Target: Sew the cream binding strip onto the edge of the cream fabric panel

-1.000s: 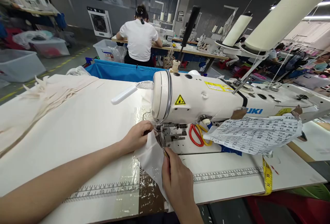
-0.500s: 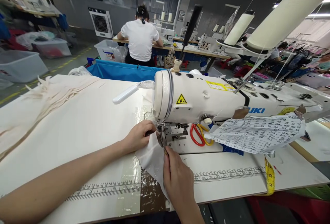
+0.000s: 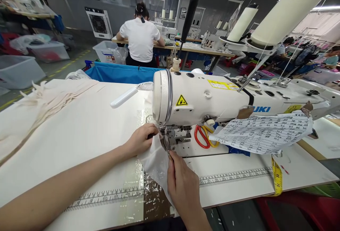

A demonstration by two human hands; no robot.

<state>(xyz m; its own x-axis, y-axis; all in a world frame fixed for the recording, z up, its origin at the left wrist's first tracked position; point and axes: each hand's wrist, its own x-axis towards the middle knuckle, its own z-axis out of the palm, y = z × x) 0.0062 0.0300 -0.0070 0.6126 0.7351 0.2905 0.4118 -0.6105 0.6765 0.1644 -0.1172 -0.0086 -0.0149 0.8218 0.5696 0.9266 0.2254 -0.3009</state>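
Cloth (image 3: 152, 158), thin and white, lies in front of you at the needle end of the sewing machine (image 3: 191, 96), its upper part by the presser foot and its lower part spreading toward the counter's (image 3: 106, 124) front edge, over a shiny, clear-covered strip (image 3: 156, 197). Your left hand (image 3: 142, 139) rests at the cloth's upper left edge, fingertips touching it; you cannot tell from here whether that grip pinches the cloth or only presses it. Your right hand (image 3: 183, 185) has its grip clamped on a slim metal tool (image 3: 166, 148), which points up and away from you toward the presser foot, and the cloth runs just beside your thumb. To the right of the machine's needle area you have scissors with red handles (image 3: 201, 138) and a yellow-handled pair (image 3: 209, 139) next to them. Farther right, a handwritten sheet (image 3: 265, 133) hangs against the machine's arm, and a yellow measuring tape (image 3: 277, 178) droops over the counter's front edge. At your far left lie pale fabric pieces (image 3: 50, 103) in a loose pile, well apart from your hands.
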